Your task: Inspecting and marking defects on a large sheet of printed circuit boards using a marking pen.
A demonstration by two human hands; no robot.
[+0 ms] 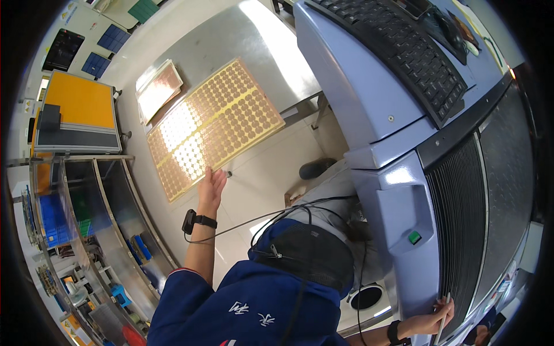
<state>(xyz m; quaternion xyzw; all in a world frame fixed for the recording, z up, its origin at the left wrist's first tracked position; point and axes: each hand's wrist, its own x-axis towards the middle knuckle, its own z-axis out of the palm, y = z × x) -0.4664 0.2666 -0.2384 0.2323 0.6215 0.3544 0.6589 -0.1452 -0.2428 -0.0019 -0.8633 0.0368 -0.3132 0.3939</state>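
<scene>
1. Head view, nearest: the wearer's navy shirt [196,308] with white lettering, and a black waist pouch [332,254] over grey trousers.
2. The right hand [440,318], wearing a black wristband [393,333], has its grip pinching a thin pale rod [444,316] between thumb and fingers, beside the machine's black ribbed bellows [459,225].
3. The left hand [212,187], with a black device [189,221] strapped at its wrist, is at the near edge of a copper-coloured panel [236,109]. A fingertip overlaps that edge; whether this grip pinches the panel cannot be told.
4. The panel, patterned with rows of round discs and split by a yellow strip, lies partly on a metal desk [222,34], its near edge jutting past the desk's side.
5. To the right stands the lavender-blue machine [366,92], with a green button [414,237] in a recess and a black keyboard [398,52] on top.
6. Left of the panel on the desk sits a stack of smaller sheets [158,92].
7. Farther left are a metal rack [109,190] and an orange-topped cart [81,98].
</scene>
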